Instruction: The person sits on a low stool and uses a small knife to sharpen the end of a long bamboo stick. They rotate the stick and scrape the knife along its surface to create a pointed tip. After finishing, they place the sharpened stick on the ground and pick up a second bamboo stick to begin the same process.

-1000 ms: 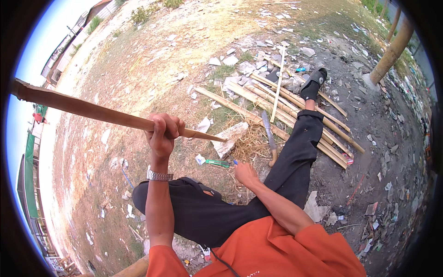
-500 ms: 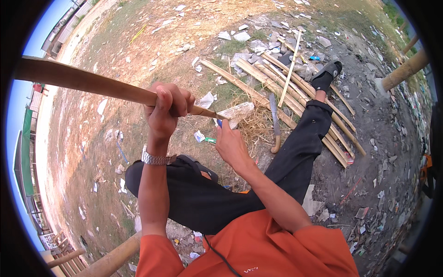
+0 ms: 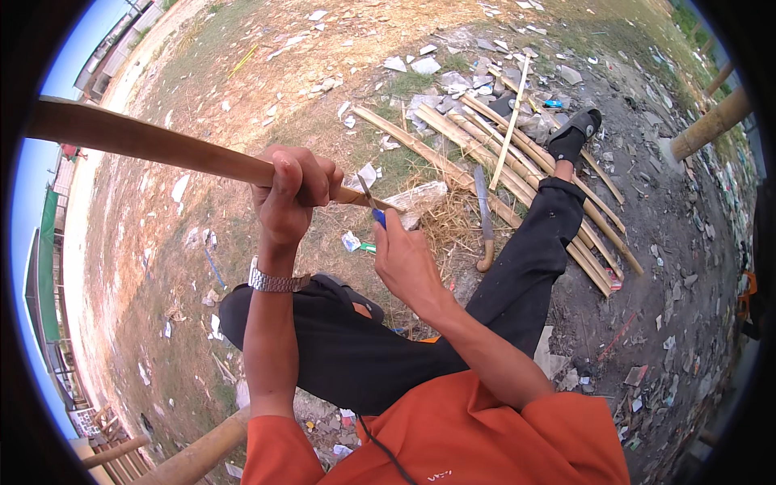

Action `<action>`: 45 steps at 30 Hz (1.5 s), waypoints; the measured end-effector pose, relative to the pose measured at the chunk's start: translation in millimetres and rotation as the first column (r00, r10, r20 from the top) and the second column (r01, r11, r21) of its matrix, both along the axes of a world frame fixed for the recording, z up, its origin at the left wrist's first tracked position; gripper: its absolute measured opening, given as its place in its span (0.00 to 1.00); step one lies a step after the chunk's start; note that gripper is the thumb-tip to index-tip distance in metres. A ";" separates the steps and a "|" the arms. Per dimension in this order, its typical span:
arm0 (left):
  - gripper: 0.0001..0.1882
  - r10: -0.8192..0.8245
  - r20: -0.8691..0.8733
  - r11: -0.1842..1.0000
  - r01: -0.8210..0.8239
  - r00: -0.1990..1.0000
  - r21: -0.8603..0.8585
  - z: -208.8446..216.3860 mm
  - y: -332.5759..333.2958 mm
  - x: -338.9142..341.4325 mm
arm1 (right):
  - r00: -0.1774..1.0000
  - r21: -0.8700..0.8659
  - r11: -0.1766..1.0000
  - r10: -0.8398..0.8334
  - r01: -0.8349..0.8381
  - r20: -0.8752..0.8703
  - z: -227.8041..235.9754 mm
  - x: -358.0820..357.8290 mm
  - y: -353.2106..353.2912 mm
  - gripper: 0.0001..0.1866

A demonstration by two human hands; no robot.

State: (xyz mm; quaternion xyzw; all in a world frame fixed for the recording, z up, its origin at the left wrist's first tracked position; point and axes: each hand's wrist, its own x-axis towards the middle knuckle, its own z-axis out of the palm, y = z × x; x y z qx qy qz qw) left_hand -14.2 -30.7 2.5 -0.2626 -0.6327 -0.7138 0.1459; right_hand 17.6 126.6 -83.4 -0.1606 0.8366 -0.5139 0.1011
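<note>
Brown bamboo strip (image 3: 162, 149) held in L hand (image 3: 295, 190), grip tight round it, far end by pale block (image 3: 419, 199). R hand (image 3: 406, 260) grip closed on blue-handled knife (image 3: 379, 216), blade crossing strip nr far end; contact unclear. Machete (image 3: 483, 210) on ground (image 3: 202, 267) nr split-bamboo pile (image 3: 473, 150).

The shirt (image 3: 485, 436) is orange-red, with a loose left sleeve (image 3: 279, 449), a wide right sleeve (image 3: 578, 424) and a small white marking (image 3: 440, 475) near the lower edge of the view. A thin black cord (image 3: 380, 449) lies across it. The trousers (image 3: 372, 372) are black, lightly specked. A silver metal-link band (image 3: 276, 280) circles the left wrist; a black sock (image 3: 566, 151) shows inside a dark, open-backed shoe (image 3: 580, 128). The left hand (image 3: 295, 194) and right hand (image 3: 404, 257) are bare.
</note>
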 end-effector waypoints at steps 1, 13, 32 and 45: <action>0.31 -0.011 -0.006 1.000 0.011 1.000 -0.007 -0.3 3.9 -0.1 | 1.000 0.021 1.000 -0.008 0.008 -0.002 -2.1 0.3 0.6 0.10; 0.33 0.033 -0.029 0.997 -0.031 0.999 0.069 -6.8 7.2 3.0 | 1.000 0.079 0.997 -0.005 0.006 -0.012 -8.4 3.7 5.3 0.10; 0.35 -0.090 0.005 0.996 0.090 0.996 0.007 -4.4 7.4 0.3 | 0.999 0.144 0.990 -0.016 0.012 0.031 -26.9 -0.5 11.7 0.09; 0.33 -0.177 -0.029 0.984 0.176 0.984 -0.038 -2.6 8.1 -2.3 | 0.997 0.058 0.998 0.003 -0.008 0.078 -12.4 6.8 7.3 0.11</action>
